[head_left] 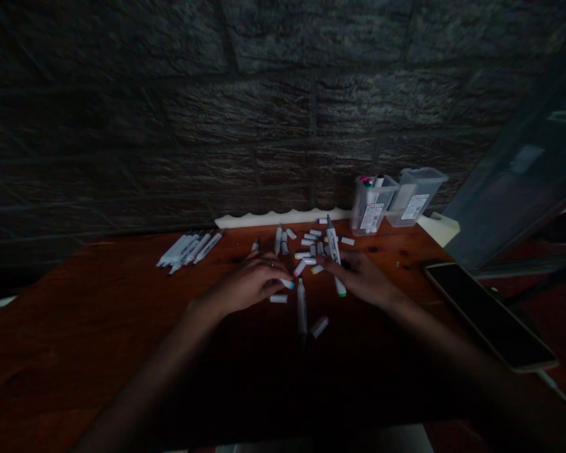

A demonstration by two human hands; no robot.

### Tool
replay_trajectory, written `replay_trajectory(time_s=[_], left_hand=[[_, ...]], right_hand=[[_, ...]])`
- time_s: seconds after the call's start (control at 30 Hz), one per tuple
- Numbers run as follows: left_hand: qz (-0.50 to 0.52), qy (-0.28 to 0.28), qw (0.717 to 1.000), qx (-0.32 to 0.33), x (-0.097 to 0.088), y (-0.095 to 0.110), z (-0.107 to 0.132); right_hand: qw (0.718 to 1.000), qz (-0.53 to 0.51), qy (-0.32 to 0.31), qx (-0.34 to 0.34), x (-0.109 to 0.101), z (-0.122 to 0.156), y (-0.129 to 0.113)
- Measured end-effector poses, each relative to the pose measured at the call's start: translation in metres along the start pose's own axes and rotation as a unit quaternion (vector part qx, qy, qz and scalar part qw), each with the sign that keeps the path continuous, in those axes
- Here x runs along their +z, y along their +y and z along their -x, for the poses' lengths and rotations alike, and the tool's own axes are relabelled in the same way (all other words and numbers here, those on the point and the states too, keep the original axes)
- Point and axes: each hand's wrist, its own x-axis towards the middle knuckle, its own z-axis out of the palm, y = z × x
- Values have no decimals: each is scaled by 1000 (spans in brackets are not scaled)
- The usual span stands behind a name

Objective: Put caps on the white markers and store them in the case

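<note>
Pretty dim setup here: a reddish wooden table [99, 327] pushed against a dark stone-look wall [170, 113], with a phone [488, 314] lying face up off to the right. Progress-wise I'd call it maybe partway. A row of markers [188, 248] is lined up neatly on the left, and one clear tub [371, 207] at the back has a few markers standing in it, while the second tub [415, 196] beside it shows none. The big mess of loose markers [306, 242] and caps is spread across the middle, so most of the pile isn't dealt with. Both forearms come in low and flat over the table, hands meeting at that pile. The left hand [249, 284] is palm down with the fingers curled. It's dark, but it looks closed on a teal-tipped marker [287, 284] poking out toward the right. The right hand [368, 278] is pinching a green-capped marker [334, 251], with the far end pointing at the wall.
</note>
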Motion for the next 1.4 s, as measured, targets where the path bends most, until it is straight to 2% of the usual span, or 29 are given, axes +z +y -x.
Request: replay_trajectory(time_s=[0.07, 0.17, 0.27, 0.33, 0.43, 0.53, 0.6, 0.67, 0.77, 0.83, 0.93, 1.07, 1.17, 1.27, 1.33, 1.4], left_hand=[[-21, 12, 1000, -7, 3, 1, 0], [-17, 80, 996, -32, 3, 2, 0], [71, 157, 983, -69, 2, 6, -4], [159, 203, 961, -95, 3, 10, -8], [310, 263, 902, -146, 7, 15, -15], [450, 289, 823, -194, 11, 19, -19], [521, 294, 775, -204, 12, 21, -20], [570, 293, 742, -199, 13, 22, -20], [610, 287, 712, -195, 14, 24, -20], [624, 283, 702, -197, 15, 26, -20], [626, 273, 701, -204, 15, 29, -20], [618, 267, 708, -213, 16, 32, -20], [617, 268, 707, -219, 17, 35, -21], [619, 265, 704, -224, 18, 37, -21], [619, 261, 706, -226, 17, 39, -22], [621, 262, 705, -220, 16, 42, -22]], right_hand=[[1000, -5, 3, -9, 0, 0, 0], [999, -11, 17, -25, 0, 3, -3], [999, -19, 22, -28, 0, 5, -8], [999, -34, 12, -38, 1, 5, -10], [995, -75, 12, -68, 6, 5, -10], [985, -98, 97, -101, 9, 5, -8], [977, -103, 142, -120, 8, 7, -9], [975, -141, 104, -137, 4, 10, -12], [960, -230, 14, -160, 0, 14, -20], [959, -241, 36, -145, -1, 15, -26], [967, -190, 121, -115, 1, 15, -30], [960, -111, 192, -171, 5, 16, -26], [953, -88, 199, -210, 9, 17, -22], [953, -60, 175, -239, 13, 19, -20], [955, -38, 156, -251, 14, 19, -19], [954, -8, 163, -251, 11, 16, -16]])
